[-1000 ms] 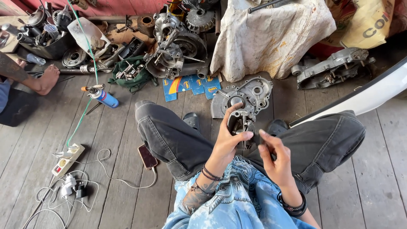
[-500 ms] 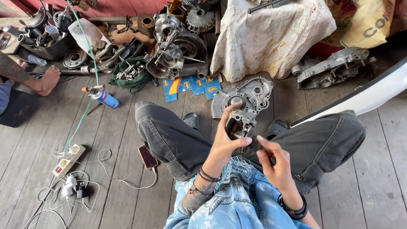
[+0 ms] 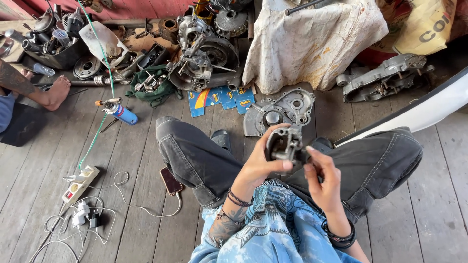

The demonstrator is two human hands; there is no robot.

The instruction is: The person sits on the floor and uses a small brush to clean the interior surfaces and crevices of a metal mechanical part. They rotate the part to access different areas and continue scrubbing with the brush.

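My left hand [image 3: 261,165] grips a dark metal engine part [image 3: 284,144] over my lap, long axis toward 12 o'clock; right hand [image 3: 324,182] fingers half-curled, touching it. Blue-yellow packets [image 3: 222,99] at 11 o'clock.

There is one view, from a camera worn on the person's head, looking steeply down over the chest and crossed legs onto a grey plank floor [image 3: 122,160]. It sits close: the left hand [image 3: 261,163] and right hand [image 3: 324,178] fill the lower centre, the lap runs off the frame at 6 o'clock. The far edge of the view lies at 12 o'clock, where a heap of engine parts [image 3: 204,53] and a stained cloth [image 3: 312,44] stand against a red wall. At 9 o'clock another person's bare foot [image 3: 56,92] enters; at 7 o'clock lies a white power strip [image 3: 80,184]. No second view shares the scene.
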